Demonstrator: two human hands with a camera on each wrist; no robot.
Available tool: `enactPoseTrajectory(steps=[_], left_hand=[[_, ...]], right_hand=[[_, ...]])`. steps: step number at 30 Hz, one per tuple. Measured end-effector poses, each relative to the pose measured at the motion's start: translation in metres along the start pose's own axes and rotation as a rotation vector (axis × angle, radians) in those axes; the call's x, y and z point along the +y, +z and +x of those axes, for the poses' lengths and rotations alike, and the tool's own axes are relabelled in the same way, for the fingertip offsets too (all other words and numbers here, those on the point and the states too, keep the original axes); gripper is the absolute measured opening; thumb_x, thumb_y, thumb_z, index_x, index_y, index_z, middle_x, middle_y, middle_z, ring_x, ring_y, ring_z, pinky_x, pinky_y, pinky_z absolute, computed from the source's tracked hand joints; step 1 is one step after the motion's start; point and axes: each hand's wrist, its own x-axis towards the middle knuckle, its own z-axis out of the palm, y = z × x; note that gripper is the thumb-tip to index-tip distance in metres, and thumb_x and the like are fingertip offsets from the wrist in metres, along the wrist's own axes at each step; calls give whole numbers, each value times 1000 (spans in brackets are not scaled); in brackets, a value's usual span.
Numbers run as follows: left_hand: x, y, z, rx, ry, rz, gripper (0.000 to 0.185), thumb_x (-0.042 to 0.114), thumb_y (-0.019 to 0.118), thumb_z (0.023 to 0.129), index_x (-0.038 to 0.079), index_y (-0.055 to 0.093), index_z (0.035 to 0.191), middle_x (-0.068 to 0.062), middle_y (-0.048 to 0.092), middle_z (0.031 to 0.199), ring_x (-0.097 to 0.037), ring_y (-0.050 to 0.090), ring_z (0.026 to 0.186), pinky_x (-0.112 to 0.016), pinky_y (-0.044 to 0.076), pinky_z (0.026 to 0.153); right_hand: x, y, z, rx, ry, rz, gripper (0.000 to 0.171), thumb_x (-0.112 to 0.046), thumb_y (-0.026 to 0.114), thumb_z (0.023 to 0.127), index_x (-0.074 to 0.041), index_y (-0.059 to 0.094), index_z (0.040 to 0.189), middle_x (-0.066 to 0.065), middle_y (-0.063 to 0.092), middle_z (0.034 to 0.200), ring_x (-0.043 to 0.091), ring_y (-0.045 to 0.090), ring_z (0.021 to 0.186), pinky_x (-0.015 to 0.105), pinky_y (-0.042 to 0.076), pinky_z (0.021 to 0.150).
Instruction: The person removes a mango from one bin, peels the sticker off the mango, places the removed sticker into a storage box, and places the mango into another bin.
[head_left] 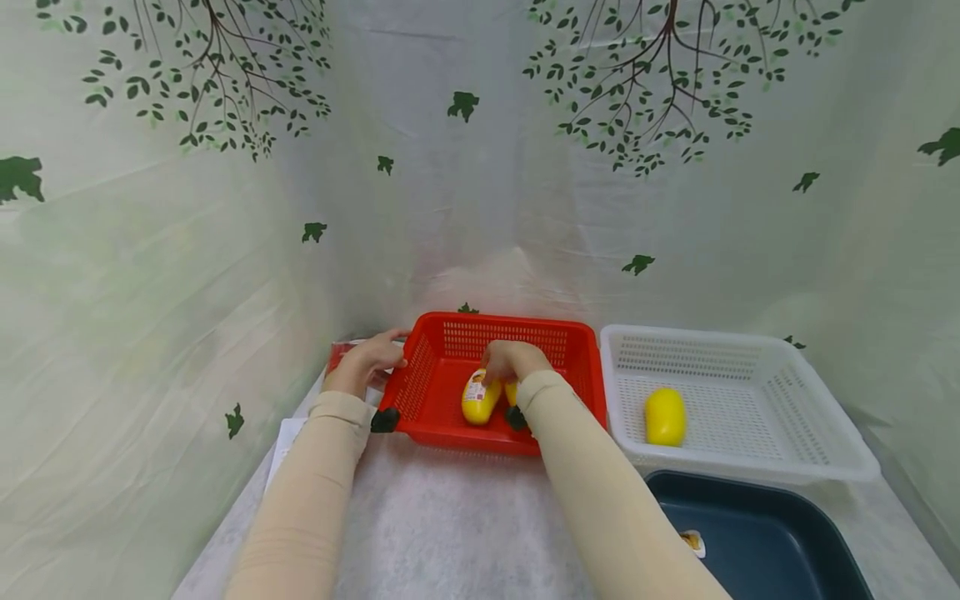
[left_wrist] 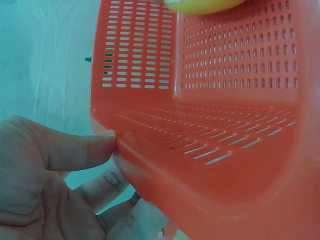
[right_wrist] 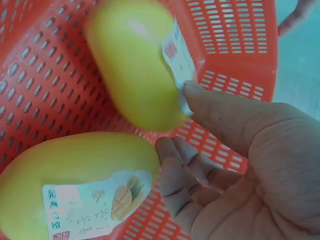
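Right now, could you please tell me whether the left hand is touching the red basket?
Touching: the left wrist view shows the left hand with its thumb tip against the rim of the red basket.

Pale sheeting [head_left: 480, 208], perhaps plastic, printed with leafy branches [head_left: 670, 33], hangs behind a mottled grey tabletop [head_left: 457, 525].

Red for the basket [head_left: 465, 435] mid-frame, patterned with rows of slots; yellow for the fruit [head_left: 480, 407] inside, with white labels [right_wrist: 75, 210] stamped in red; white for the tub [head_left: 742, 417] at right; yellow again for the lone fruit [head_left: 665, 417] there; dark blue for the tray [head_left: 772, 542], lower right; cream for the sleeves [head_left: 300, 517]; off-white for the curtain [head_left: 465, 192], printed with green leaves [head_left: 463, 105] and brown branches [head_left: 671, 23] along the top.
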Motion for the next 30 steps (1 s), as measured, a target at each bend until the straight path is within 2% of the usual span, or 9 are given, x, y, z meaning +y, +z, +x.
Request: enactPoseTrajectory(steps=[3, 7, 11, 15, 18, 22, 26, 30], left_hand=[[2, 1, -1, 6, -5, 6, 75, 2, 48, 108, 22, 17, 173, -26, 49, 152, -39, 68, 114, -53, 64, 95], [4, 1, -2, 21, -17, 16, 74, 2, 48, 108, 22, 18, 173, -26, 49, 152, -40, 67, 116, -52, 64, 96], [4, 2, 0, 25, -26, 24, 72, 4, 47, 108, 23, 19, 172, -25, 49, 151, -39, 69, 113, -49, 66, 92], [2, 4, 1, 18, -31, 29, 72, 4, 47, 108, 23, 20, 172, -24, 50, 149, -37, 70, 110, -47, 67, 88], [2, 4, 0, 22, -32, 30, 73, 4, 47, 108, 24, 19, 173, -24, 51, 147, -38, 69, 111, -47, 67, 89], [1, 4, 0, 33, -33, 19, 74, 3, 48, 108, 25, 20, 173, -24, 51, 147, -39, 68, 112, -50, 66, 92], [1, 5, 0, 31, -28, 6, 75, 2, 48, 107, 25, 20, 173, -24, 51, 148, -41, 67, 115, -52, 64, 96], [0, 4, 0, 35, -30, 12, 74, 2, 49, 107, 25, 23, 172, -25, 51, 151, -39, 67, 114, -50, 65, 94]], right_hand=[[-1, 4, -1, 12, -10, -15, 35, -20, 82, 95, -14, 75, 128, 7, 70, 129, 27, 61, 112, 44, 58, 102], [-4, 7, -2, -22, -57, -2, 46, -22, 79, 98, -10, 68, 141, 9, 70, 135, 26, 65, 109, 40, 60, 100], [-5, 10, -6, -60, -54, 95, 52, -19, 78, 98, -11, 64, 147, 13, 68, 136, 29, 69, 107, 44, 62, 102], [-7, 15, -9, -107, -72, 196, 46, -15, 79, 97, -10, 68, 142, 16, 69, 131, 33, 75, 103, 48, 64, 99], [-9, 17, -9, -114, -111, 167, 43, -16, 80, 97, -12, 71, 138, 14, 71, 126, 32, 77, 101, 48, 64, 98], [-11, 14, -9, -68, -140, 107, 41, -20, 82, 96, -18, 73, 136, 9, 71, 124, 28, 75, 101, 48, 64, 98], [-9, 5, -14, -33, -212, 93, 42, -18, 80, 98, -16, 71, 139, 9, 69, 134, 27, 71, 106, 47, 62, 103], [-8, -5, -22, -42, -302, 110, 46, -13, 75, 101, -10, 66, 146, 14, 63, 144, 28, 67, 112, 48, 59, 108]])
